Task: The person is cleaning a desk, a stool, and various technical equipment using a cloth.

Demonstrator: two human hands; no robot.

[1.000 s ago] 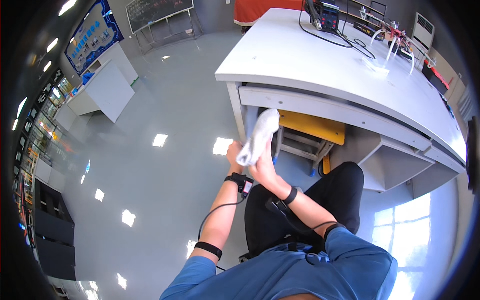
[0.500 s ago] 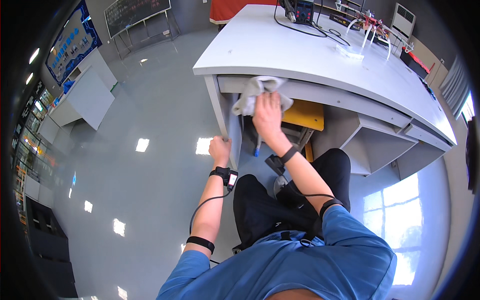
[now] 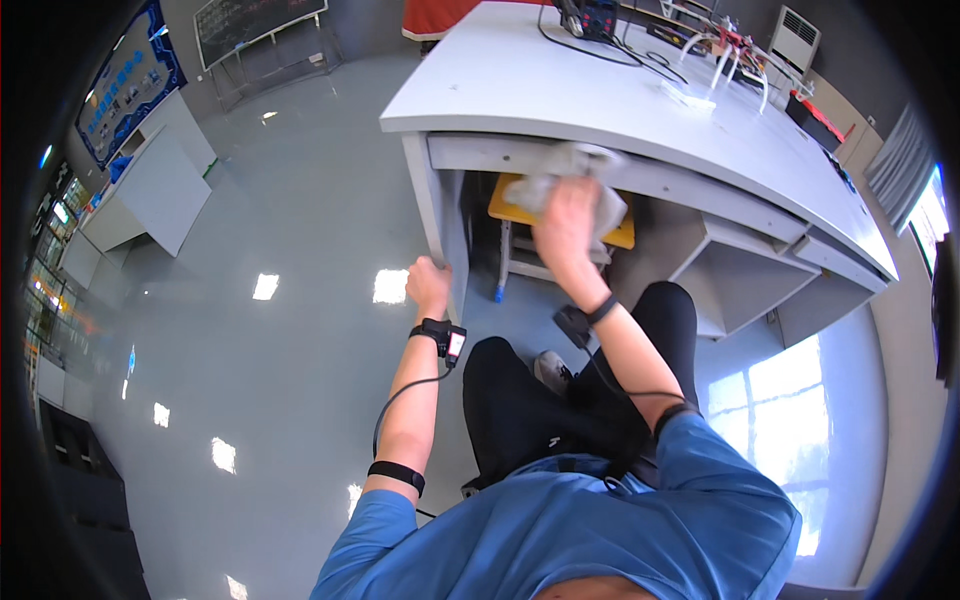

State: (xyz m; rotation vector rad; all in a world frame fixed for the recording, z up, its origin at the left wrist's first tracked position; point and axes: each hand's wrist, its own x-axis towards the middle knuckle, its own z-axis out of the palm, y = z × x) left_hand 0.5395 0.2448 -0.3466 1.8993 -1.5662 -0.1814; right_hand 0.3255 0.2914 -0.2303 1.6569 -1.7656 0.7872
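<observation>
Well, I had the right hand (image 3: 568,218) gripping a white cloth (image 3: 540,189) at the drawer front (image 3: 470,153) of the desk (image 3: 560,80), a yellow stool (image 3: 509,204) beyond it. The left hand (image 3: 429,286) was at the desk leg (image 3: 425,190); whether it gripped, I couldn't tell.

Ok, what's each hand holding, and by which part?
The right hand holds a cloth around its middle. The left hand is at the desk leg; whether it grips can't be told.
</observation>
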